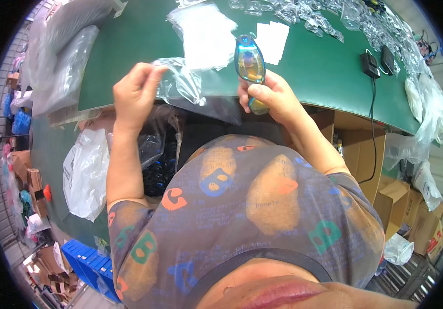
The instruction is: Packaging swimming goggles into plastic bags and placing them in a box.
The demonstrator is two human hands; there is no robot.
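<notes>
My right hand (pixel 273 95) grips a pair of goggles (pixel 249 62) with shiny blue and yellow mirrored lenses. They stand on end above the table's near edge, one lens up and the other partly behind my fingers. My left hand (pixel 138 92) is closed in a pinch on the corner of a clear plastic bag (pixel 180 82), which hangs limp over the edge. The bag and goggles are apart. Just beyond the bag lies a stack of clear bags (pixel 208 38) with white showing through. White paper cards (pixel 272 44) rest behind the goggles.
Many small clear-wrapped pieces (pixel 309 15) are heaped along the far right of the green table (pixel 324 72). A black adapter (pixel 369 64) trails a cable over the edge. Large plastic sheeting (pixel 67 62) covers the left end. Below are cardboard boxes (pixel 360 149) and a blue crate (pixel 90 265).
</notes>
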